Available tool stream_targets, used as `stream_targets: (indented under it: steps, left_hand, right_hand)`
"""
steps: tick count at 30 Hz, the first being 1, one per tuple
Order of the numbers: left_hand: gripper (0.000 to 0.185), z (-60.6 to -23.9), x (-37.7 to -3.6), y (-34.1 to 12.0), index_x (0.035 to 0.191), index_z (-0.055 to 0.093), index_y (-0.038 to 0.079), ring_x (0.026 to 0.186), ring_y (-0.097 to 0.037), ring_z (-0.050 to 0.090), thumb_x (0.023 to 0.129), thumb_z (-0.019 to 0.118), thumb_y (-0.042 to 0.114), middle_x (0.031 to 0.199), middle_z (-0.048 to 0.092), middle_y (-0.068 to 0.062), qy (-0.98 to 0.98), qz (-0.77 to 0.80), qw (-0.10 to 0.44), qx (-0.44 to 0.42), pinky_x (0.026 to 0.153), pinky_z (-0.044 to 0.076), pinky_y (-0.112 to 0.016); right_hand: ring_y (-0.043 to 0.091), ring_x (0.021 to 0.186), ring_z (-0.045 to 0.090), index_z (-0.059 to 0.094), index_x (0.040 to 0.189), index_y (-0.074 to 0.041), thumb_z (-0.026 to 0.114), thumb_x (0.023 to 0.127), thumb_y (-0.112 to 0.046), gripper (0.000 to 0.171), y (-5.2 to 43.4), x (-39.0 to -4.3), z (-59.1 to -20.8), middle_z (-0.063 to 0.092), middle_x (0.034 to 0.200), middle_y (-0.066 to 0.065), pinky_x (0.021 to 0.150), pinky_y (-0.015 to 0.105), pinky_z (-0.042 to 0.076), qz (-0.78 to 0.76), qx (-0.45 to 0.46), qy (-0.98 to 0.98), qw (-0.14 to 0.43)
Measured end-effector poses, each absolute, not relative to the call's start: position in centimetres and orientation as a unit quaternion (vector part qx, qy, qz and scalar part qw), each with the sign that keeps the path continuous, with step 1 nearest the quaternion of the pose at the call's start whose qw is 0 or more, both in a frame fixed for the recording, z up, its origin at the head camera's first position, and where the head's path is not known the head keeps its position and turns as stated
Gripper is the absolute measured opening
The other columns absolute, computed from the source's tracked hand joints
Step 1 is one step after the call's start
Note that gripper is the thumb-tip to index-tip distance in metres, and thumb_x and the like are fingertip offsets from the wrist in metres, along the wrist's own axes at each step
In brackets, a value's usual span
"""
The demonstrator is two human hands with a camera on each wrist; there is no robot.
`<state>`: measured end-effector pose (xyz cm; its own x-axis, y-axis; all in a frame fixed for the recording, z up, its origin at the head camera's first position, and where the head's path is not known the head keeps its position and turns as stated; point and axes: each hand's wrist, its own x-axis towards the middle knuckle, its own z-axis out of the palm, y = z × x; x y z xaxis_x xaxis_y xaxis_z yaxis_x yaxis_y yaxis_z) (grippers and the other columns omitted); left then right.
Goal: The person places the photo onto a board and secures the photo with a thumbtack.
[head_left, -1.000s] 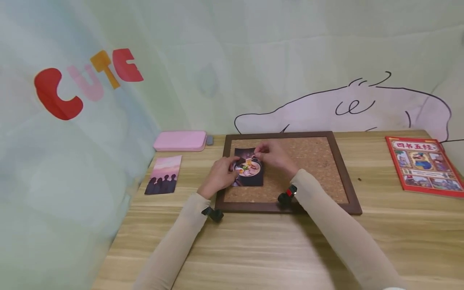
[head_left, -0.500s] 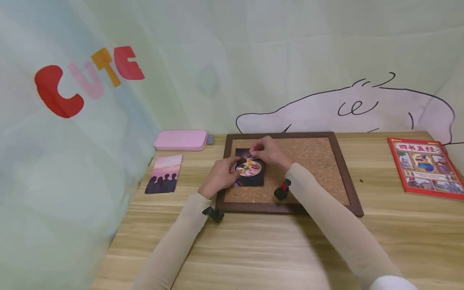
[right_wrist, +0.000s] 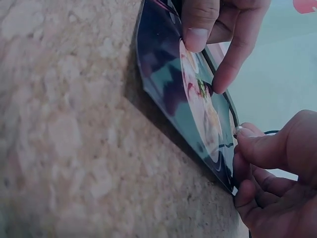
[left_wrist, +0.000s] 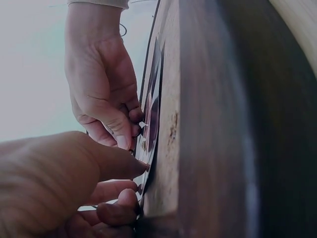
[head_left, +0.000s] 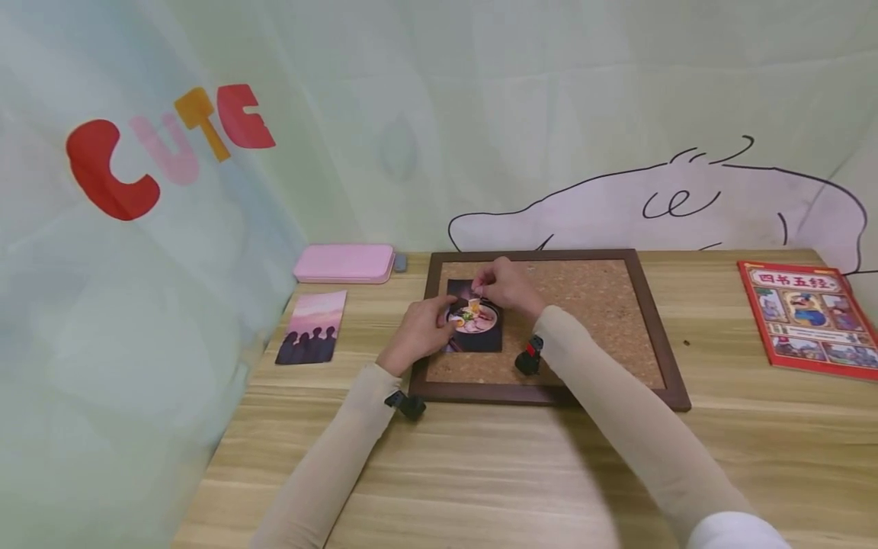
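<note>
A photo of a bowl of noodles lies on the left part of a cork board with a dark brown frame. My left hand presses the photo's left side with thumb and fingertips. At its upper edge my right hand pinches a small clear push pin between thumb and forefinger, right at the photo's surface. The pin is mostly hidden by the fingertips. In the right wrist view, the photo's near corner stands a little off the cork.
Left of the board lies a photo of silhouettes under a pink sky. Behind it are a pink pencil case and a small grey block. A red-edged picture book lies at the right, and a tiny dark speck nearer the board.
My right hand has shifted slightly left along the photo's upper part and now stays there. My left hand keeps its place on the photo.
</note>
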<state>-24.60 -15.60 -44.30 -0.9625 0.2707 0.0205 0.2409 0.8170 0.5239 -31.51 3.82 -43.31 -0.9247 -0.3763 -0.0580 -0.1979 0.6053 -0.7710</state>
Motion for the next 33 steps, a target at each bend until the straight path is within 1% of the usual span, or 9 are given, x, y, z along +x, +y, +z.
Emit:
stream_targets:
  steps: [4, 11, 16, 21, 29, 33]
  left_hand:
    - [0.046, -44.4, -24.6, -15.6, 0.137, 0.059, 0.005, 0.057, -0.013, 0.047, 0.092, 0.066, 0.013, 0.068, 0.053, 0.0, 0.954, 0.267, 0.024, 0.135, 0.054, 0.034, -0.027]
    - [0.046, -44.4, -24.5, -15.6, 0.137, 0.058, 0.006, 0.057, -0.013, 0.047, 0.093, 0.066, 0.014, 0.069, 0.054, 0.0, 0.954, 0.266, 0.026, 0.135, 0.053, 0.034, -0.027]
    - [0.045, -44.4, -24.5, -15.5, 0.138, 0.058, 0.006, 0.055, -0.013, 0.047, 0.094, 0.065, 0.014, 0.068, 0.054, -0.001, 0.952, 0.271, 0.032, 0.135, 0.051, 0.034, -0.026]
    - [0.046, -44.4, -24.5, -15.5, 0.139, 0.057, 0.006, 0.055, -0.012, 0.047, 0.095, 0.065, 0.015, 0.068, 0.054, -0.001, 0.952, 0.273, 0.034, 0.132, 0.05, 0.033, -0.025]
    - [0.045, -44.3, -24.5, -15.4, 0.139, 0.057, 0.006, 0.055, -0.012, 0.048, 0.095, 0.065, 0.015, 0.068, 0.055, 0.0, 0.952, 0.273, 0.033, 0.136, 0.05, 0.034, -0.025]
    - [0.045, -44.2, -24.4, -15.4, 0.138, 0.057, 0.006, 0.056, -0.012, 0.048, 0.095, 0.065, 0.014, 0.068, 0.055, 0.0, 0.952, 0.272, 0.031, 0.136, 0.051, 0.034, -0.025]
  right_hand:
    - [0.021, 0.08, 0.057, 0.074, 0.095, -0.005, 0.066, 0.094, -0.008, 0.008, 3.6, -31.6, -43.6, 0.069, 0.091, 0.008, 0.068, 0.029, 0.045, -0.409, -0.162, 0.892, 0.102]
    - [0.019, 0.072, 0.057, 0.074, 0.089, -0.007, 0.067, 0.093, -0.012, 0.01, 3.2, -31.9, -44.1, 0.068, 0.084, 0.006, 0.06, 0.027, 0.043, -0.393, -0.161, 0.902, 0.08]
    - [0.018, 0.07, 0.057, 0.074, 0.088, -0.006, 0.066, 0.092, -0.011, 0.01, 3.1, -32.0, -44.1, 0.068, 0.083, 0.006, 0.059, 0.027, 0.043, -0.396, -0.147, 0.903, 0.076]
    - [0.019, 0.073, 0.058, 0.075, 0.09, -0.007, 0.065, 0.091, -0.016, 0.013, 3.0, -32.1, -43.9, 0.069, 0.086, 0.007, 0.061, 0.027, 0.043, -0.39, -0.128, 0.908, 0.08]
    - [0.021, 0.08, 0.059, 0.072, 0.091, -0.008, 0.067, 0.088, -0.017, 0.011, 2.9, -32.5, -43.8, 0.069, 0.092, 0.008, 0.066, 0.029, 0.045, -0.411, -0.086, 0.903, 0.094]
    - [0.022, 0.08, 0.058, 0.071, 0.093, -0.007, 0.068, 0.088, -0.018, 0.012, 2.8, -32.6, -43.7, 0.067, 0.093, 0.009, 0.065, 0.03, 0.045, -0.409, -0.074, 0.904, 0.099]
